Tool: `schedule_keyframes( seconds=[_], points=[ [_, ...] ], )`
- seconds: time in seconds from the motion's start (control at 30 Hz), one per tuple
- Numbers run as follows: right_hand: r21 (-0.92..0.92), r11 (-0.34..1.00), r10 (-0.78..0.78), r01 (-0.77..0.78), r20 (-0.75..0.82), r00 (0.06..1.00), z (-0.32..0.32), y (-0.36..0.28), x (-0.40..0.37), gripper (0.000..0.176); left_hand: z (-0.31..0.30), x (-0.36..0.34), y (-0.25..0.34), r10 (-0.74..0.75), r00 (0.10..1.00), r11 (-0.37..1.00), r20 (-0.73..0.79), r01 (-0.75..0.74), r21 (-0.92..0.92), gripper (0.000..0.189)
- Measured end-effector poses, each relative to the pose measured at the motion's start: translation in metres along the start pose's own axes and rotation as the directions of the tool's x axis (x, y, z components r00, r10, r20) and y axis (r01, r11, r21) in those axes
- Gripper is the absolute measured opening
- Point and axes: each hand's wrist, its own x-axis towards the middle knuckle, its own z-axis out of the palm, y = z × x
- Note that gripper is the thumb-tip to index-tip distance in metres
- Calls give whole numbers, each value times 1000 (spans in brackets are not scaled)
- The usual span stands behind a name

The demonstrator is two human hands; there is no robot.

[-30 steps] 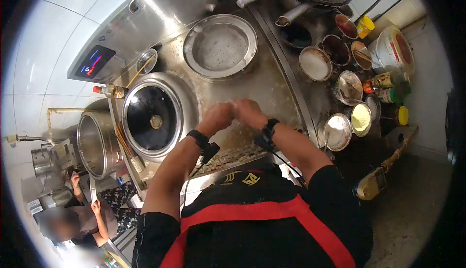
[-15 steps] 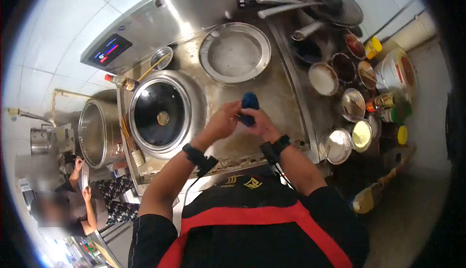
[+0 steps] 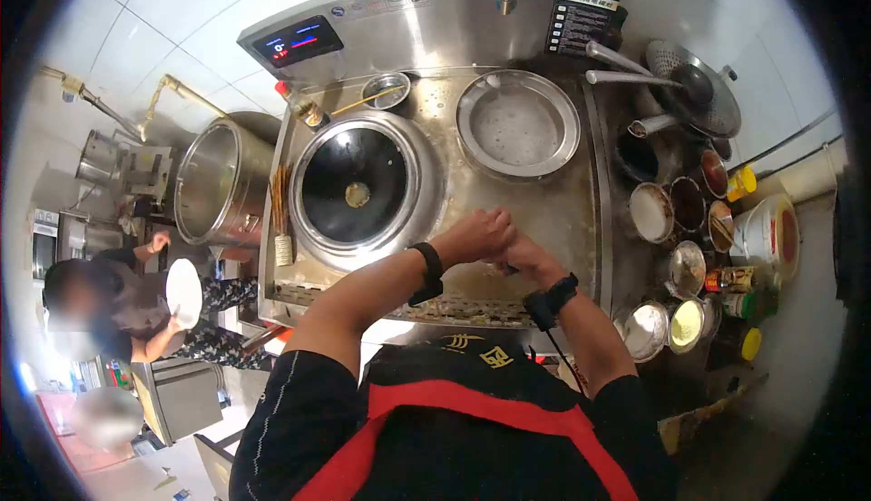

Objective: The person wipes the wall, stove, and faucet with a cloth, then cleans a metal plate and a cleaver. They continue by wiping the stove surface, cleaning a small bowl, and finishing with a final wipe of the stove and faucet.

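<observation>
My left hand [image 3: 483, 234] is closed, knuckles up, over the bare steel cooktop [image 3: 458, 283]. Pressed against it, my right hand [image 3: 528, 259] is curled round a bunched dark blue cloth [image 3: 512, 271]. Only a sliver of the cloth shows under the fingers, and whatever my left fingers grip is hidden. Left of my hands, a dark wok [image 3: 345, 215] sits in a steel ring with a pale residue at its bottom. A wide steel basin [image 3: 572, 143] of cloudy water stands behind my hands.
A tall steel pot [image 3: 207, 184] stands left of the cooktop, beside a bamboo brush [image 3: 283, 249]. At the right are several seasoning bowls [image 3: 651, 213], a white bucket [image 3: 769, 233] and a strainer [image 3: 712, 88]. Another person holds a white plate [image 3: 184, 292] at far left.
My hands have drawn tightly together, hiding most of the blue cloth that showed between them before. The camera view has shifted, and the other person's plate has turned to face this way.
</observation>
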Motion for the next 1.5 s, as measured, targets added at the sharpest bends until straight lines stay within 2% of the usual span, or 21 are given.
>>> schedule_keyframes(
  seconds=[0.03, 0.13, 0.23, 0.3, 0.37, 0.43, 0.57, 0.6, 0.63, 0.67, 0.73, 0.8, 0.87, 0.93, 1.03, 1.1, 1.13, 1.2, 1.33, 1.4, 1.5],
  points=[
    [-5, 1000, 0, 0, -2, 1000, 2, 1, 4, 37, 8, 1, -3, -67, 998, 998, -16, 66, -23, 26],
    [-415, 907, -172, 74, -204, 964, 4, 23, 22, 40, 22, 4, -2, -249, 966, 963, 74, 255, -92, 21],
    [-704, 671, -510, 232, -211, 834, 0, 44, 25, 22, 17, -1, 2, -328, 938, 918, 109, 344, -197, 18],
    [-726, 506, -747, 466, -98, 657, -2, 35, 28, 23, 12, -4, 5, -346, 929, 892, 134, 369, -261, 17],
    [-843, 421, -714, 333, -82, 695, -4, 26, 21, 20, 15, 1, 6, -366, 919, 866, 147, 394, -307, 16],
    [-929, 310, -679, 204, -66, 732, -1, 19, 12, 17, 23, 5, 7, -496, 809, 760, 316, 581, -292, 16],
    [-946, 308, -704, 100, -156, 693, -1, 12, 8, 14, 49, -1, -2, -358, 913, 824, 196, 408, -392, 18],
    [-956, 278, -733, 98, -145, 664, -3, 9, 8, 15, 12, -2, 7, -460, 838, 635, 292, 541, -551, 19],
    [-956, 278, -733, 96, -146, 664, -1, 3, 5, 15, -9, -4, 12, -523, 748, 395, 408, 637, -662, 22],
    [-952, 303, -735, 35, -210, 645, 0, -2, 1, 21, -7, -8, 9, -521, 750, 396, 407, 635, -663, 22],
    [-941, 337, -729, -32, -282, 624, 4, -8, -7, 27, 8, -20, -1, -676, 716, 452, 173, 589, -670, 36],
    [-767, 641, -676, 17, -553, 487, 6, -9, -12, 41, 16, -24, -11, -711, 680, 373, 179, 581, -724, 38],
    [-766, 637, -682, 82, -511, 524, 16, -8, -21, 47, -14, -21, -5, -569, 658, -268, 493, 419, -868, 35],
    [-765, 626, -697, 150, -463, 548, 29, -11, -31, 53, -9, -20, 2, -529, 732, -231, 430, 363, -903, 36],
    [-759, 614, -727, 217, -437, 530, 51, -19, -50, 54, -8, -24, 7, -639, 675, -137, 369, 372, -918, 32],
    [-703, 657, -686, 272, -408, 602, 61, -30, -67, 46, -21, -34, 14, -626, 645, -458, 438, 150, -876, 29],
    [-713, 648, -692, 268, -404, 599, 63, -27, -68, 46, -20, -41, 16, -627, 651, -456, 428, 139, -879, 29],
    [-403, 817, -572, 413, -475, 669, 60, -18, -62, 36, -18, -50, 13, -605, 732, -529, 312, -78, -845, 31],
    [-495, 800, -591, 338, -556, 585, 59, -19, -64, 25, -27, -74, 6, -561, 788, -536, 253, -112, -837, 36],
    [-451, 825, -563, 339, -699, 441, 88, -52, -90, 22, -19, -89, 0, -569, 813, -277, 123, -49, -960, 43],
    [-406, 741, -652, 534, -626, 429, 77, -49, -84, 22, -28, -109, 16, -580, 809, 36, 97, 145, -989, 39]
  ],
)
